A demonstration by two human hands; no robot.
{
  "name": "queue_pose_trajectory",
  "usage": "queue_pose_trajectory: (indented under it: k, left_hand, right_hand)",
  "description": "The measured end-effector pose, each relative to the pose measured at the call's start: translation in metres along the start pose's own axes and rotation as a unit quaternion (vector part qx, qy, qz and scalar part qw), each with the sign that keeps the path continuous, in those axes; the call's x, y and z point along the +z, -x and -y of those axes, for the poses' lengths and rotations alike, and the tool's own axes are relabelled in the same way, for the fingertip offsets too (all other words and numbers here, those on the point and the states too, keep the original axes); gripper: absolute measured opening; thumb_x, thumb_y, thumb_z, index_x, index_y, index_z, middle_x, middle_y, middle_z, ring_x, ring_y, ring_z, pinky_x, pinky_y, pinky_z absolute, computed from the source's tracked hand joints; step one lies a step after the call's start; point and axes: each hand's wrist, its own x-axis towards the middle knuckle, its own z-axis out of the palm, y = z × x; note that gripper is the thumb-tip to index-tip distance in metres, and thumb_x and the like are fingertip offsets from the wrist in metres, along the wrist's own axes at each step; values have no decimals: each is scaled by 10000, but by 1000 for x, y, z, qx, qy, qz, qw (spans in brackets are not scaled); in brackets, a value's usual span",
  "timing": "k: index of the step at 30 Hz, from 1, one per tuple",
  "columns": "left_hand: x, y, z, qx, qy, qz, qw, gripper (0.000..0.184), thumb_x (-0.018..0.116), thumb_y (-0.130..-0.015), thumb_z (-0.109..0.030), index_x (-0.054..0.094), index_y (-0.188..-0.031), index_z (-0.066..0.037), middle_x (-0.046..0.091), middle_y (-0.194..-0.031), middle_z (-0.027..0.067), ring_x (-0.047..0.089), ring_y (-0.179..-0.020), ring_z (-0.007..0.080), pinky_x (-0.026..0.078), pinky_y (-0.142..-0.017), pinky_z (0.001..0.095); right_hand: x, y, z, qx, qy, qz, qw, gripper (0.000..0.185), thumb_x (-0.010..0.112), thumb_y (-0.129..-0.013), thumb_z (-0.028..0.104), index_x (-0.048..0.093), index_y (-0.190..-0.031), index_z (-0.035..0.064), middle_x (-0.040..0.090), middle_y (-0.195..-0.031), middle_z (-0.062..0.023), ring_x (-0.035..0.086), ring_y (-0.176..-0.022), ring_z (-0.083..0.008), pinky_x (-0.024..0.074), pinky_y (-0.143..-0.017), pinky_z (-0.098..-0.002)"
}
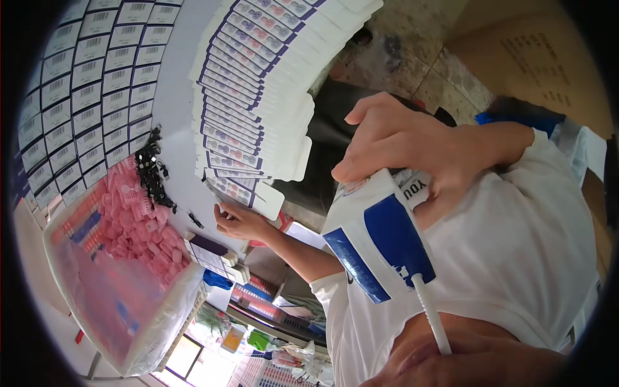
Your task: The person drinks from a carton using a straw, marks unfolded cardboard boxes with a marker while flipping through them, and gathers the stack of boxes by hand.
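My right hand (pixel 403 145) is wrapped round a blue and white carton (pixel 380 238). A white straw (pixel 431 313) runs from the carton to my mouth. Over the table, my left hand (pixel 242 222) is beside the near end of a long overlapping row of flat printed card boxes (pixel 232 97). Its fingers look loosely bent and apart, and nothing shows between them. Just by these fingers lies the last flat box (pixel 232 191) of the row. A small black cable piece (pixel 195 220) rests on the table past the fingertips.
Rows of white boxes with barcodes (pixel 87 97) stand at the far left. Black cables (pixel 151 171) lie beside a plastic-lined bin (pixel 84 322) of pink parts (pixel 138 226). Small boxes (pixel 216 258) stand near the bin. A large cardboard box (pixel 535 58) is at the upper right.
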Motion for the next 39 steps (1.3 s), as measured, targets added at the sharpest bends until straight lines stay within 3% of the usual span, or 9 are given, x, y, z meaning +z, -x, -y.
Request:
queue_pose_trajectory:
  k: [11,18,21,26,29,30,31,34,39]
  left_hand:
    - [-5,2,-8,36,13,-11,999,352,553,-972,-370,673,-1139,-85,560,-936,103,580,-866,249,468,-745,418]
    - [-8,-2,-7,-9,68,-25,997,353,493,-1018,-316,652,-1159,-34,599,-1010,142,569,-903,267,469,-771,392]
    - [-13,1,3,91,83,-107,987,314,500,-1020,-234,618,-1189,3,604,-1048,151,546,-963,269,465,-785,390]
    - [-46,42,-71,205,107,-199,952,190,511,-979,-100,581,-1080,46,603,-1039,150,538,-959,297,440,-824,416]
    - [-72,92,-96,307,189,-40,932,143,531,-920,-54,601,-1025,13,626,-931,152,586,-858,307,465,-764,434]
    - [-78,98,-86,310,310,173,882,148,577,-841,-4,627,-980,-7,630,-885,144,603,-758,308,488,-678,427]
    - [-74,108,-117,348,358,97,861,181,625,-770,17,653,-945,-21,619,-828,122,596,-674,296,489,-610,405]
    - [-67,117,-135,381,393,191,815,245,658,-755,45,669,-992,-17,594,-753,90,582,-648,260,470,-588,379]
    - [-80,116,-126,248,391,291,837,273,666,-760,42,684,-1024,-26,584,-736,92,569,-628,242,456,-575,353]
  right_hand:
    - [-5,0,-3,-3,3,9,1000,687,809,-743,357,556,-1291,29,635,-1135,-59,566,-1047,-201,299,-1022,-465]
    - [-5,1,-8,-11,0,27,1000,704,812,-745,365,543,-1302,28,641,-1131,-58,559,-1060,-213,296,-1020,-468]
    - [-6,0,-10,6,-1,25,1000,701,793,-747,387,551,-1294,22,645,-1130,-64,543,-1064,-222,290,-1025,-471]
    - [-9,-3,-11,36,-3,40,999,705,763,-748,446,572,-1268,11,647,-1145,-90,527,-1067,-225,280,-1037,-471]
    - [-7,-5,-13,41,3,48,998,704,763,-742,461,582,-1253,13,649,-1153,-90,541,-1059,-225,274,-1043,-468]
    - [-8,-7,-13,45,4,63,997,706,769,-734,458,583,-1251,14,650,-1155,-86,547,-1054,-225,272,-1045,-466]
    - [-7,-9,-12,49,2,79,996,709,775,-727,455,585,-1248,15,651,-1157,-82,553,-1048,-224,270,-1047,-464]
    - [2,-13,-11,56,1,105,993,690,801,-706,400,587,-1239,17,651,-1164,-78,569,-1026,-219,284,-1043,-460]
    - [13,-29,-5,52,3,197,979,665,828,-677,304,592,-1233,26,653,-1108,-60,578,-1000,-213,326,-1019,-451]
